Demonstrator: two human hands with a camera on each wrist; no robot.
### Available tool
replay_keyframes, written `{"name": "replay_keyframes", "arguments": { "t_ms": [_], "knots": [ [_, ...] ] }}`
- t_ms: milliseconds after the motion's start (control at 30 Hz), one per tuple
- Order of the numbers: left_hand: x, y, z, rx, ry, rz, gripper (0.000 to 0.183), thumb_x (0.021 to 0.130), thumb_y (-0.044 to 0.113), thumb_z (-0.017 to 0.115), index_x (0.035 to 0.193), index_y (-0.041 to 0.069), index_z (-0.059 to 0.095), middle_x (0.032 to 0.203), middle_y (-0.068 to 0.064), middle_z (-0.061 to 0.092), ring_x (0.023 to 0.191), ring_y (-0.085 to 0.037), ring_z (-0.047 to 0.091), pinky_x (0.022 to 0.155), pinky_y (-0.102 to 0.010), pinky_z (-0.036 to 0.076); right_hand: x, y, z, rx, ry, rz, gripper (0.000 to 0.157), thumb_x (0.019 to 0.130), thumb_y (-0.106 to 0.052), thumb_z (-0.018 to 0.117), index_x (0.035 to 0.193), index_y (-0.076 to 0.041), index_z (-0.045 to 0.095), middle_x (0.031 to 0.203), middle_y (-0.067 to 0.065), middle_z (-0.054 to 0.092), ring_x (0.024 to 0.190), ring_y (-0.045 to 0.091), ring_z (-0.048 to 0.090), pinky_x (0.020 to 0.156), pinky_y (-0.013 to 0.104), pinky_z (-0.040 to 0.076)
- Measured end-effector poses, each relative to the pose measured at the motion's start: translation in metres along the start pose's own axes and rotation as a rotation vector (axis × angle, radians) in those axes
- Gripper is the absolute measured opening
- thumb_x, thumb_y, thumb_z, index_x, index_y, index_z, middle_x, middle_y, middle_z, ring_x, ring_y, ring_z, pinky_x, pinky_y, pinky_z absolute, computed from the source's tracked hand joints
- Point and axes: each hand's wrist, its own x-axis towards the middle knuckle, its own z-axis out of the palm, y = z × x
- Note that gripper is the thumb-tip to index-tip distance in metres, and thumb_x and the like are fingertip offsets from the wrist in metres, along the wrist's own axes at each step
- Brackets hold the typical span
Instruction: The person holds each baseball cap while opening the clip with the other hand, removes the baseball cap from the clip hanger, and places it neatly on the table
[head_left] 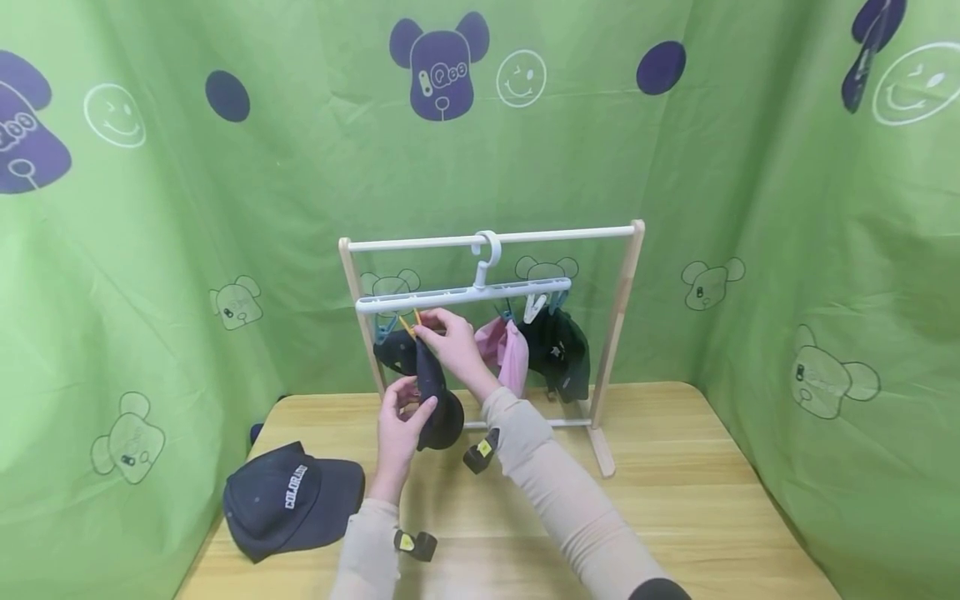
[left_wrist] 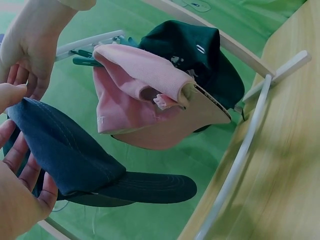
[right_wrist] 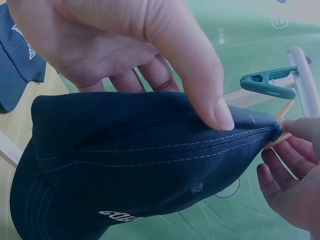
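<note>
A navy baseball cap (head_left: 442,417) hangs below the left half of the white hanger (head_left: 450,296), its brim lower than its crown. My left hand (head_left: 402,425) holds it, thumb on the near side and fingers behind, as the right wrist view shows. At the cap's upper edge my right hand (head_left: 453,342) pinches an orange clothespin (right_wrist: 284,112); the fingers partly hide where it meets the cloth. White lettering on the cap (right_wrist: 120,216) is partly visible. Further right on the hanger hang a pink cap (left_wrist: 145,95) and a dark green cap (left_wrist: 200,60).
A wooden stand (head_left: 621,317) with a white top rail (head_left: 420,244) carries the hanger. Teal clothespins (right_wrist: 270,82) and a white one (head_left: 534,308) hang from it. Another navy cap lettered COLORADO (head_left: 292,500) lies on the wooden table (head_left: 675,500) at front left. Green curtains surround the table.
</note>
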Motion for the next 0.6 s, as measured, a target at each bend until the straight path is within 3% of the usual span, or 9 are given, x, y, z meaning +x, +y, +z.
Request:
{"name": "replay_keyframes", "arguments": {
  "t_ms": [267,600],
  "knots": [
    [0.009,-0.027,-0.001,0.004,0.008,-0.003,0.048,0.081,0.004,0.076,0.124,0.002,0.056,0.108,-0.017,0.062,0.092,-0.011,0.055,0.080,-0.022,0.046,0.000,0.002,0.000,-0.014,0.003,0.001,0.028,0.088,-0.014,0.071,0.111,0.000,0.068,0.108,0.017,0.072,0.101,0.028,0.069,0.090,0.033,0.056],
    [0.010,-0.032,-0.001,0.065,0.003,-0.058,0.052,0.082,0.008,0.076,0.128,0.004,0.053,0.119,-0.017,0.060,0.095,-0.013,0.055,0.083,-0.024,0.048,-0.001,0.002,0.000,-0.046,0.009,0.040,0.027,0.086,-0.016,0.073,0.108,-0.001,0.069,0.103,0.016,0.073,0.095,0.028,0.070,0.089,0.035,0.056]
  ]
}}
